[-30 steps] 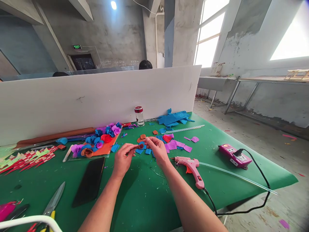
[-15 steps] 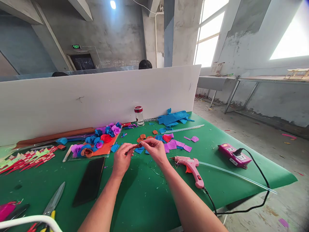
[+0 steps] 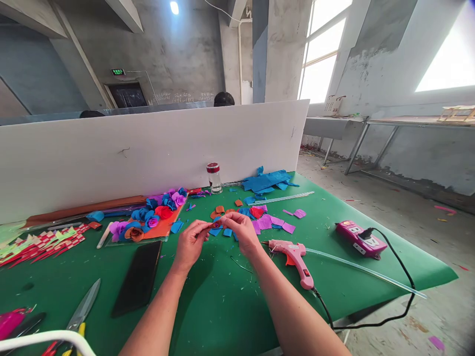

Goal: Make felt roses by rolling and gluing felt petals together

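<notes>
At the far left of the green felt-covered table [image 3: 222, 306] lies a fan of red, white and green folded paper strips [image 3: 40, 242], and nearer the person a pair of grey-bladed scissors with yellow handles [image 3: 79, 314]. A black flat phone [image 3: 138, 277] rests face down beside them. Behind it, a cluster of blue, purple and red paper roses [image 3: 152, 215] sits on an orange sheet.

The left hand [image 3: 189, 244] is held just above the table, its thumb and fingers pinched narrow on a small rust-brown rolled paper bud [image 3: 215, 224]. The right hand [image 3: 243, 232] meets it from the other side, its fingertips likewise closed on the same bud, so the piece is held between both hands over the middle of the table.

Behind the hands stands a small clear glass bottle with a red cap [image 3: 214, 178], near the white divider board [image 3: 148, 148]. Loose blue and purple paper scraps [image 3: 267, 220] lie around. To the right rests a pink hot-glue gun [image 3: 293, 254] with a clear glue stick, and farther right a pink power strip [image 3: 360, 239].
</notes>
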A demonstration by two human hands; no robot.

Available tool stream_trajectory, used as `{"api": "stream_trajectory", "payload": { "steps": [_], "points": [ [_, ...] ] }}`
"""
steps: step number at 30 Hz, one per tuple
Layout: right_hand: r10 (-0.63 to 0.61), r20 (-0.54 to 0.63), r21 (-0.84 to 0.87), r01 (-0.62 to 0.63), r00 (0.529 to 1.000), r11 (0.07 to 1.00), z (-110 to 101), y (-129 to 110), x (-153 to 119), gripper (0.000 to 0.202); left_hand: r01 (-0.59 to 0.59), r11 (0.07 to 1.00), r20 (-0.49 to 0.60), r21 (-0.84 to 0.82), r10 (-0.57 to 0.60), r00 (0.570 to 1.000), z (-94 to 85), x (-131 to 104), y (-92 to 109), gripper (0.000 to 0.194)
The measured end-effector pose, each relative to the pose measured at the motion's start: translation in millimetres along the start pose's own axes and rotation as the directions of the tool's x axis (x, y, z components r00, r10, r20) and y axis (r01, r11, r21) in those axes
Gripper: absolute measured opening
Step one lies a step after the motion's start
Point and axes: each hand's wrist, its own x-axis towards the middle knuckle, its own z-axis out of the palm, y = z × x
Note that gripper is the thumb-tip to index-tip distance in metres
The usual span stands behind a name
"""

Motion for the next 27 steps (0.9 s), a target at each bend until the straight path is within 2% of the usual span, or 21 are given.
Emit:
{"api": "stream_trajectory", "payload": {
  "steps": [6,12,21,27],
  "points": [
    [-0.114,0.043,-0.088,0.117,0.993,0.989,-1.5,-6.5,-2.5,0.027,0.004,1.0,0.018,0.024,-0.005,1.0,-1.8,1.2,2.8,0.025],
    [-0.221,0.078,-0.27,0.234,0.972,0.934,-2.1,-3.1,-3.0,0.02,-0.018,1.0,0.043,0.02,0.017,0.999,-1.6,1.7,6.3,0.026],
    [-0.26,0.036,-0.393,0.253,0.965,0.884,-3.2,1.5,-4.6,0.019,-0.026,0.996,0.027,0.081,0.024,0.999,-1.8,-1.2,3.8,0.025],
    [-0.259,0.034,-0.417,0.25,0.965,0.874,-3.4,1.2,-4.4,0.022,-0.025,0.996,0.028,0.088,0.023,0.999,-2.2,-1.9,3.2,0.026]
  ]
}}
